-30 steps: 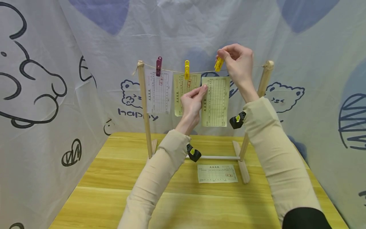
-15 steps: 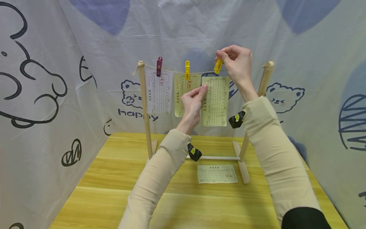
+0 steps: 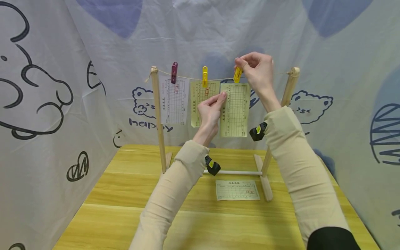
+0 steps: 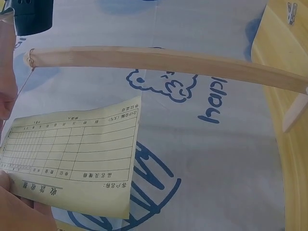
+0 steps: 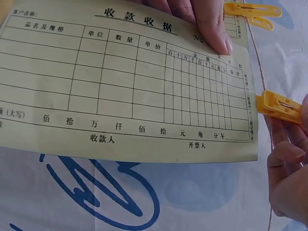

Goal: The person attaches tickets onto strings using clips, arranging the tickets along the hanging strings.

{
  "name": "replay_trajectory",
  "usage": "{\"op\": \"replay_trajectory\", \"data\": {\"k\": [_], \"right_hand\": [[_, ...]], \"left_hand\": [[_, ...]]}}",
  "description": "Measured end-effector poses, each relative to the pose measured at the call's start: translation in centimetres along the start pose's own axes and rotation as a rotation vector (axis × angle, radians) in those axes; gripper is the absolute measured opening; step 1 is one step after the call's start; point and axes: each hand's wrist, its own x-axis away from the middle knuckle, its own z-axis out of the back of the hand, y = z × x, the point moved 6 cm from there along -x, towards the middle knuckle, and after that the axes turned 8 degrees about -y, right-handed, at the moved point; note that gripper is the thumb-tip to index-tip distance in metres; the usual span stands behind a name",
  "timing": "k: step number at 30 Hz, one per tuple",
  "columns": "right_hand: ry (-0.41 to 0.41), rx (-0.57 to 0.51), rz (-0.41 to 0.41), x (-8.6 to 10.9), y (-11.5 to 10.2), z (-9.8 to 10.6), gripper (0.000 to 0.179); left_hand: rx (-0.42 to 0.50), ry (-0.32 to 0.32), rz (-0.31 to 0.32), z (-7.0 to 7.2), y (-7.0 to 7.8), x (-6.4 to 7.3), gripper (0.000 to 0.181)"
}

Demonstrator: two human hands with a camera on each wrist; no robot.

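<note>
My left hand (image 3: 210, 111) pinches the left edge of a pale yellow receipt slip (image 3: 235, 111), held upright just below the string. Between the thumb and fingers of my right hand (image 3: 260, 71) is a yellow clothespin (image 3: 238, 74), pointing down at the slip's top edge. In the right wrist view the tip of this clothespin (image 5: 281, 107) meets the printed slip's edge (image 5: 130, 82) near the string; whether it bites the paper I cannot tell. The left wrist view has the slip (image 4: 77, 154) stretching out from my left fingers.
A purple clothespin (image 3: 174, 73) holds a white slip (image 3: 174, 104) on the string, and another yellow clothespin (image 3: 205, 76) holds a yellow slip (image 3: 195, 104). A wooden post (image 3: 289, 86) supports the string's right end. Another slip (image 3: 237, 190) lies on the table (image 3: 125, 208).
My right hand has lowered slightly and shifted left, bringing the yellow clothespin down to the slip's top edge. My left hand and the slip have barely moved.
</note>
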Motion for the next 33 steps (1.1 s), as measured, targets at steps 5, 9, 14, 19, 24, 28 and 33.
{"op": "replay_trajectory", "data": {"k": [5,9,14,19,24,28,33], "right_hand": [[-0.008,0.017,-0.014,0.11,0.11,-0.01,0.024],[-0.014,0.034,-0.024,0.19,0.17,-0.03,0.026],[-0.021,0.056,-0.033,0.21,0.31,-0.10,0.027],[-0.029,0.053,-0.035,0.23,0.47,-0.14,0.027],[-0.043,0.054,-0.034,0.29,0.61,-0.16,0.026],[-0.051,0.053,-0.029,0.37,0.61,-0.15,0.026],[-0.064,0.071,-0.033,0.44,0.57,-0.14,0.028]], "left_hand": [[-0.008,0.007,-0.011,-0.03,0.01,-0.10,0.027],[-0.001,0.008,-0.014,-0.10,0.05,-0.11,0.027],[0.000,0.005,-0.027,-0.21,0.18,-0.11,0.027],[0.000,0.005,-0.036,-0.24,0.25,-0.06,0.027],[-0.004,0.008,-0.035,-0.23,0.22,-0.05,0.026],[-0.019,0.006,-0.035,-0.28,0.26,-0.04,0.027],[-0.020,0.006,-0.026,-0.34,0.35,0.02,0.027]]}}
